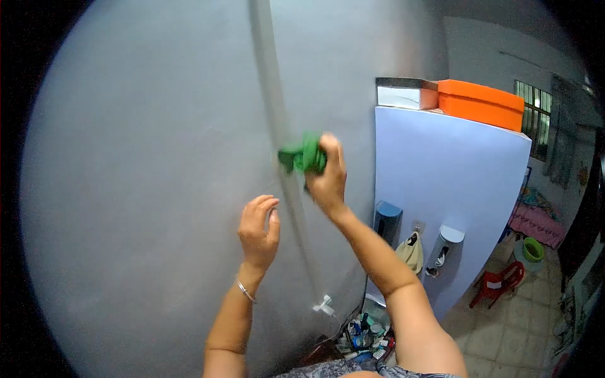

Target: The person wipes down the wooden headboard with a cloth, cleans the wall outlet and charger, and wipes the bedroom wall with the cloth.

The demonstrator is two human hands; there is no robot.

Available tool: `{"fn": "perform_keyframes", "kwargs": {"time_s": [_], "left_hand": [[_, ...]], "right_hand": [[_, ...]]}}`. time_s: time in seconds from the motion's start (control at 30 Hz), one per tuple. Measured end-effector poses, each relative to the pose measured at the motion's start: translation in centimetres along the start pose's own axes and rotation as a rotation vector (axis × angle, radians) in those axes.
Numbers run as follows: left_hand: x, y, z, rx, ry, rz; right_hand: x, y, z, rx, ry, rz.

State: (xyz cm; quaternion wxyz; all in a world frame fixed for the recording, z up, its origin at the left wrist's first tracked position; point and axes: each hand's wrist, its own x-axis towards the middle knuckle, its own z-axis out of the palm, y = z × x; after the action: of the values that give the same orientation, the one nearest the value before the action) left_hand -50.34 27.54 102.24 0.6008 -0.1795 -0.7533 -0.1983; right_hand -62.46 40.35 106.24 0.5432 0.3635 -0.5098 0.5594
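Note:
My right hand (329, 174) is closed around a bunched green cloth (307, 155). The cloth lies over a pale vertical strip (273, 94) that runs down the grey wall (157, 157). Lower and to the left, my left hand (258, 230) is raised close to the wall with its fingers loosely extended, holding nothing. Whether its fingertips touch the wall I cannot tell. A metal bangle (244, 289) circles my left wrist. At the strip's lower end is a small white fitting (324, 306).
A tall pale-blue panel (447, 170) stands at right, with an orange box (482, 104) and a white box (403, 96) on top. Holders and a cream bag (411, 253) hang on it. Below is a pile of small items (368, 334). A red chair (498, 283) stands farther back.

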Motion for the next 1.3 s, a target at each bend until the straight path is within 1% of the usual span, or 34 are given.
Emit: {"fn": "perform_keyframes", "kwargs": {"time_s": [0.07,0.1,0.17,0.2,0.27,0.33,0.4,0.47,0.5,0.53,0.6,0.67,0.73,0.8,0.83,0.87,0.9,0.93,1.0,1.03,1.07,1.1,1.13,1.17,1.2,1.27,1.3], "left_hand": [[0.2,0.2,2.0,-0.032,0.003,0.003],[0.2,0.2,3.1,-0.014,-0.003,0.038],[0.7,0.5,4.7,0.025,-0.021,0.095],[1.1,0.3,5.3,0.041,-0.013,0.096],[1.6,-0.3,6.6,0.065,-0.018,0.138],[2.3,-1.0,7.7,0.092,-0.010,0.167],[3.0,-1.8,9.2,0.134,-0.039,0.175],[3.6,-2.6,10.6,0.204,-0.006,0.233],[3.8,-2.9,11.4,0.268,0.027,0.278],[3.8,-3.0,11.7,0.276,0.031,0.279],[4.1,-3.5,12.4,0.397,0.062,0.284],[4.0,-4.0,13.2,0.441,0.072,0.290],[4.1,-3.8,13.6,0.479,0.079,0.283],[3.8,-4.2,13.6,0.519,0.114,0.285],[3.5,-4.0,13.6,0.511,0.065,0.270],[3.3,-3.9,13.7,0.502,0.014,0.253],[3.4,-4.0,13.8,0.531,0.044,0.260],[3.4,-4.1,13.9,0.536,0.039,0.263],[3.4,-3.9,13.9,0.540,0.034,0.253],[3.3,-3.8,13.8,0.552,0.027,0.255],[3.3,-3.5,13.5,0.562,0.017,0.253],[3.4,-3.7,13.5,0.562,0.021,0.245],[3.5,-3.9,13.6,0.537,0.044,0.254],[3.2,-3.9,13.6,0.508,0.056,0.256],[3.2,-4.2,13.4,0.501,0.034,0.241],[3.2,-4.6,13.3,0.423,0.074,0.276],[3.1,-4.6,13.0,0.421,0.087,0.289]], "right_hand": [[6.2,0.1,1.3,-0.143,0.159,-0.180],[8.2,1.2,2.1,-0.143,0.165,-0.186],[10.9,4.0,3.9,-0.165,0.038,-0.340],[11.9,5.7,4.3,-0.148,0.040,-0.345],[13.0,11.5,3.5,-0.069,-0.077,-0.233],[14.9,16.0,1.6,-0.171,0.034,-0.015],[17.7,21.1,0.2,-0.468,0.155,0.158],[20.9,22.0,-1.3,-0.488,0.172,0.275],[23.1,23.6,-1.7,-0.515,0.179,0.275],[25.0,25.5,-1.9,-0.541,0.182,0.276],[28.2,25.1,-2.6,-0.373,0.257,0.549],[31.7,29.1,-2.6,-0.389,0.307,0.600],[34.6,32.4,-2.7,-0.340,0.325,0.619],[37.2,35.5,-2.1,-0.194,0.368,0.603],[38.9,38.4,-1.2,-0.060,0.375,0.561],[39.6,36.5,0.2,0.073,0.379,0.520],[40.6,34.6,1.0,0.137,0.355,0.572],[40.7,28.9,1.7,0.198,0.332,0.625],[43.7,25.9,3.9,-0.133,0.189,0.519],[45.1,23.3,5.3,-0.224,0.148,0.439],[44.7,17.7,5.8,-0.095,0.048,0.362],[46.1,15.7,8.3,-0.142,0.112,0.184],[47.1,13.9,10.4,-0.189,0.084,-0.051],[46.8,13.3,11.7,-0.167,0.049,-0.246],[45.4,10.3,11.8,-0.141,0.013,-0.431],[37.7,4.4,8.5,0.085,-0.295,-0.382],[35.1,4.9,8.1,0.118,-0.344,-0.346]]}}
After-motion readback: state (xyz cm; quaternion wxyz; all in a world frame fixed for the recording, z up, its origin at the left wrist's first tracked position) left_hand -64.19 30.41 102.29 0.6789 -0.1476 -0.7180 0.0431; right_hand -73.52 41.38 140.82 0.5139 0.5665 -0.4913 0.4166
